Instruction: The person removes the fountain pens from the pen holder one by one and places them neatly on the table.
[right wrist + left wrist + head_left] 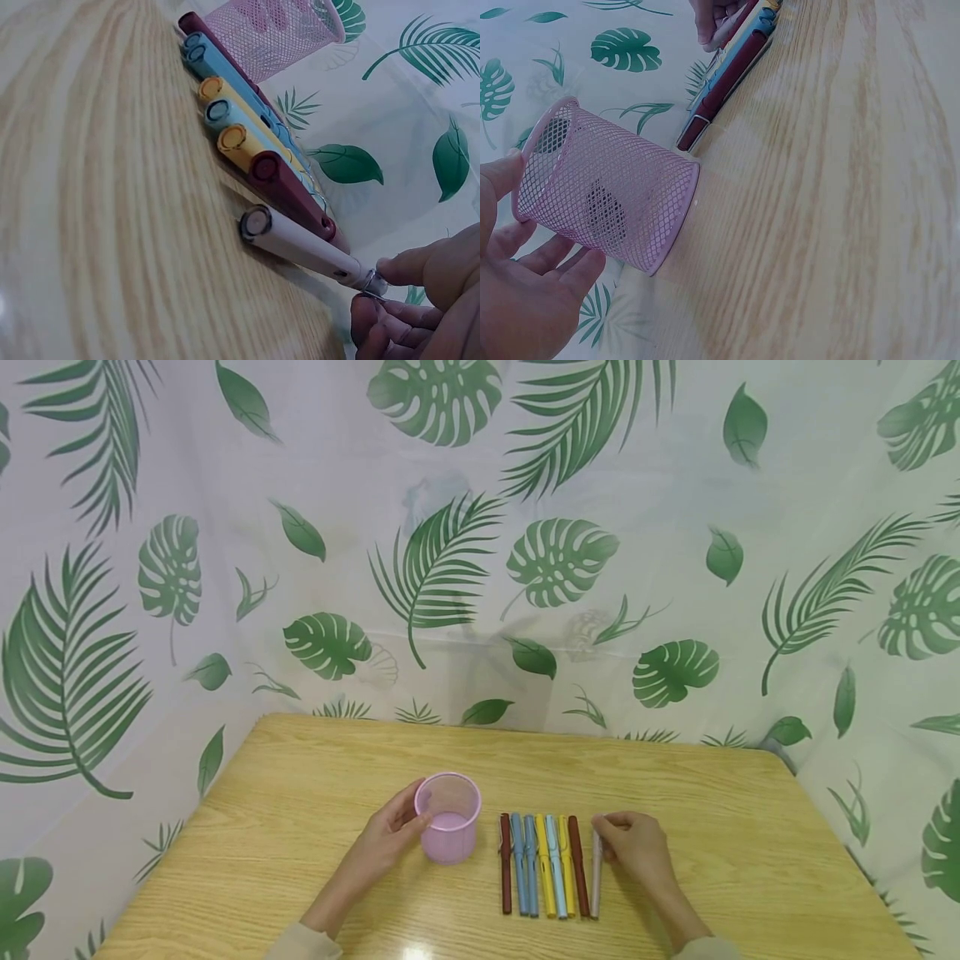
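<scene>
A pink mesh pen holder [448, 843] stands upright on the table, with nothing visible inside it. My left hand [387, 835] holds it from the left, the thumb at the rim and the other fingers round the far side, as the left wrist view shows too [536, 292]. On the right, my right hand [637, 850] pinches a pale pinkish-white pen [300, 244] near its clip end. This pen lies at the right end of a row, beside a dark red pen [577, 864].
Left of the dark red pen lie yellow [544, 864], light blue [556, 864] and blue pens [519, 864], then another dark red pen [506, 864]. All sit on a wood-grain table [337, 760]. A leaf-print curtain [465, 468] hangs behind the table's far edge.
</scene>
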`<act>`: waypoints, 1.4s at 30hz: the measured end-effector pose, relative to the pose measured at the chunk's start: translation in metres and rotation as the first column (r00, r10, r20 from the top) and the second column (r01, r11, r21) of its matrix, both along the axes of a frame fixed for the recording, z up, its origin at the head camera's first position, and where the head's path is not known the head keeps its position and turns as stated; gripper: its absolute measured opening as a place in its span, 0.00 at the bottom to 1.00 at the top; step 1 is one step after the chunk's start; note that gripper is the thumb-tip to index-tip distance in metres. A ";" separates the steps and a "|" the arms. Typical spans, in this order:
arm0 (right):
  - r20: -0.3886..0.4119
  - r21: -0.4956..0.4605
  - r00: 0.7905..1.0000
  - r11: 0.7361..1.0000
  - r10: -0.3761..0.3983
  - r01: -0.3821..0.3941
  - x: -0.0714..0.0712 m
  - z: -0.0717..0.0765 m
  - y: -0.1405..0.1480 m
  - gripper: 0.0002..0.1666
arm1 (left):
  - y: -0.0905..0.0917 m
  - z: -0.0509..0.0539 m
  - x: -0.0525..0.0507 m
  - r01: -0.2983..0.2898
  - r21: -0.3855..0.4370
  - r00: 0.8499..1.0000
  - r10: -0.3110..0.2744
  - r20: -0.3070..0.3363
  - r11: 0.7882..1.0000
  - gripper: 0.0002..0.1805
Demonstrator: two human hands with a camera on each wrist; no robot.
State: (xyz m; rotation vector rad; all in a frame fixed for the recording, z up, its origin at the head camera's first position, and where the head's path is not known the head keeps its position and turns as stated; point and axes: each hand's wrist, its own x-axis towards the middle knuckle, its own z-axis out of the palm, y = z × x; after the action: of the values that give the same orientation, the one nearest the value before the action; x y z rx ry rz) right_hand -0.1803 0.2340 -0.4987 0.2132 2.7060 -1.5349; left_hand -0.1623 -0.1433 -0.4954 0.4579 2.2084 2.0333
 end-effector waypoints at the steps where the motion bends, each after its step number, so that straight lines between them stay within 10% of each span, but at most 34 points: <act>1: 0.001 0.010 1.000 1.000 -0.004 0.004 0.000 0.000 -0.001 0.22 | 0.000 0.000 0.000 -0.003 -0.002 1.000 0.003 0.001 1.000 0.36; 42: -0.054 0.133 0.998 0.990 -0.027 0.034 0.001 0.002 0.008 0.21 | 0.001 0.001 0.000 -0.026 -0.010 1.000 0.026 0.012 1.000 0.37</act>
State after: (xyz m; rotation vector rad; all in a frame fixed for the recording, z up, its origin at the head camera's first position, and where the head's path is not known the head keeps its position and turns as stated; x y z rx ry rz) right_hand -0.1791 0.2424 -0.4963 0.2207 2.8629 -1.3853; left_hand -0.1622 -0.1426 -0.4949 0.4167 2.2284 2.0309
